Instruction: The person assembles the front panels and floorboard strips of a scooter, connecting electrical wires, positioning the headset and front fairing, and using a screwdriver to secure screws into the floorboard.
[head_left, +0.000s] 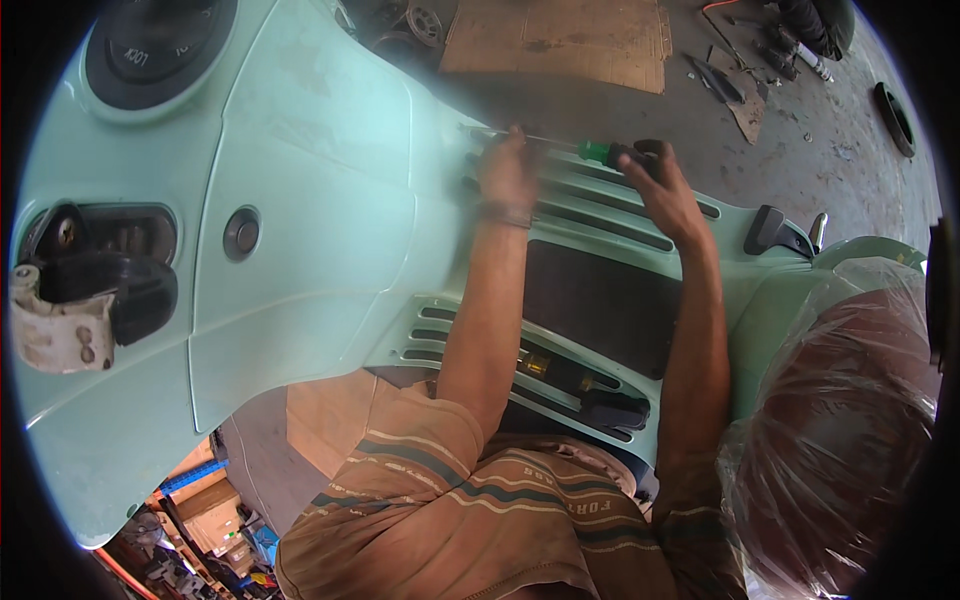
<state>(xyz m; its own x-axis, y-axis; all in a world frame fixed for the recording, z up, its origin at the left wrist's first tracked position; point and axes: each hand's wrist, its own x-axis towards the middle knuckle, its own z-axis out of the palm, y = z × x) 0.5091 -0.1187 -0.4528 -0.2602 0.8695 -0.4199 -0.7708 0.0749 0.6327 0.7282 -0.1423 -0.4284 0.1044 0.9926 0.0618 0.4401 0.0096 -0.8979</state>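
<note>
A long screwdriver with a green and black handle (596, 152) lies nearly level over the far edge of the mint-green scooter floorboard (690, 215). My right hand (662, 190) is closed around the handle's black end. Closer to the tip, my left hand (508, 172) has its fingers closed on the thin shaft, somewhat smeared by motion. The shaft points left, at the corner where the floorboard meets the green front panel (310, 180). Whatever the tip touches is too blurred to tell.
A second screwdriver with a yellow handle (537, 364) lies on the near slotted strip, beside a black part (614, 409). The plastic-wrapped brown seat (840, 420) rises at right. Cardboard (555, 45) and loose parts (735, 80) lie on the floor beyond.
</note>
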